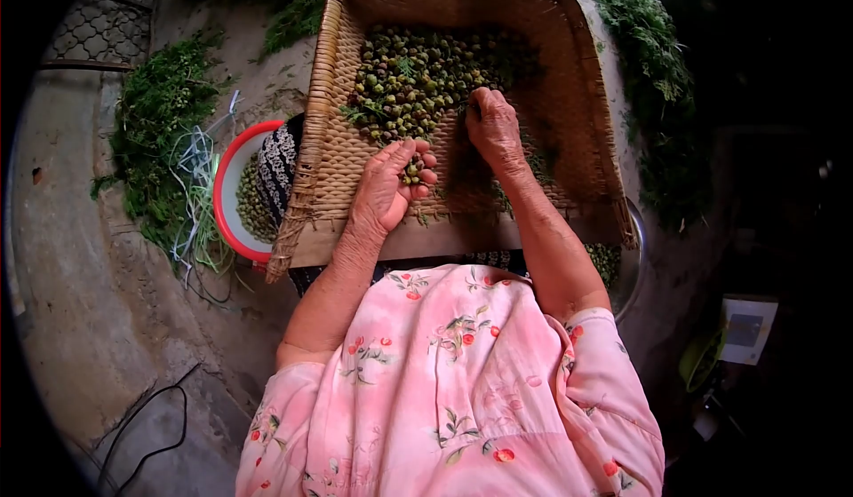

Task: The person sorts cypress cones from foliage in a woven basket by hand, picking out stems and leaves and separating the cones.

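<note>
A wicker winnowing basket [327,106] lies across my lap, with a heap of small green-brown seed cones [418,88] in its far part. My left hand [391,182] is palm up, fingers curled around several of these cones. Over the near right side of the heap, my right hand [494,133] has its fingertips pinched together; whatever may be between them is hidden. Feathery green sprigs [369,111] are mixed in with the cones, and some bits lie on the woven floor by my right wrist.
To my left stands a white basin with a red rim [227,168], holding more cones. A metal basin [636,262] with green contents is partly hidden on my right. Leafy branches [164,106] and tangled plastic strings [197,186] lie on the concrete floor. A black cable [182,417] runs at lower left.
</note>
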`<action>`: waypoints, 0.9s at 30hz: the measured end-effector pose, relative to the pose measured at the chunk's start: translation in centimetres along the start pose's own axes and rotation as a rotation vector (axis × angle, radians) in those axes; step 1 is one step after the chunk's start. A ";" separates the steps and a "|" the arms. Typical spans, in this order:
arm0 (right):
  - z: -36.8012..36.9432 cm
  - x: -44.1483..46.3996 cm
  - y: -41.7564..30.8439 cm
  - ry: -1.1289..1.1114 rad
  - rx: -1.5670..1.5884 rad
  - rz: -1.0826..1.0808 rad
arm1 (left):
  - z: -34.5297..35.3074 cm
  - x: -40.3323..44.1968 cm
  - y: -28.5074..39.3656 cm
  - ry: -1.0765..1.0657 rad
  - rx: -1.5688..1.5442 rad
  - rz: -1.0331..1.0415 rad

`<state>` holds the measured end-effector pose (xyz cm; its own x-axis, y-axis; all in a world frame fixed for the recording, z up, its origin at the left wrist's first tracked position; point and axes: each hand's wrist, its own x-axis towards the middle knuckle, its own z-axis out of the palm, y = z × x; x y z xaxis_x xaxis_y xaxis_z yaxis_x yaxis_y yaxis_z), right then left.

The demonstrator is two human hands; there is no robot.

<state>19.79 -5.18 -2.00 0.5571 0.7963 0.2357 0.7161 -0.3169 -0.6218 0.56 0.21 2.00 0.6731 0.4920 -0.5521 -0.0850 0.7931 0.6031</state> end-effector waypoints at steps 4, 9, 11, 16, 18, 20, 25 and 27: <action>0.3 0.3 0.0 -0.145 -0.173 -0.017 | 0.0 0.0 -0.2 0.007 -0.005 0.003; -0.2 -0.6 -0.5 -0.116 -0.087 0.002 | -0.1 0.0 -0.2 0.017 0.007 0.012; -0.7 -1.7 -1.4 -0.057 0.100 -0.052 | -0.1 0.1 -0.3 0.031 0.009 0.008; -3.5 -3.4 -7.8 -0.199 0.411 -0.146 | 0.3 0.5 -0.4 0.128 -0.044 0.004; -4.1 -3.6 -8.6 -0.240 0.505 -0.092 | 0.0 0.7 -0.3 0.148 -0.137 -0.025; -4.4 -3.8 -7.6 -0.114 0.453 -0.060 | -0.5 0.4 0.2 0.077 -0.129 -0.041; -5.1 -6.0 -0.7 0.162 -0.248 -0.013 | -1.5 0.1 0.2 -0.085 -0.293 -0.029; -4.3 -7.2 1.3 0.127 -0.284 0.111 | -1.5 -0.1 0.3 -0.058 -0.309 -0.027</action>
<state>18.51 -13.53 -1.32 0.6734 0.6840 0.2806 0.7269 -0.5434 -0.4199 -0.60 0.92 1.35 0.7184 0.4552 -0.5260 -0.2797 0.8814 0.3807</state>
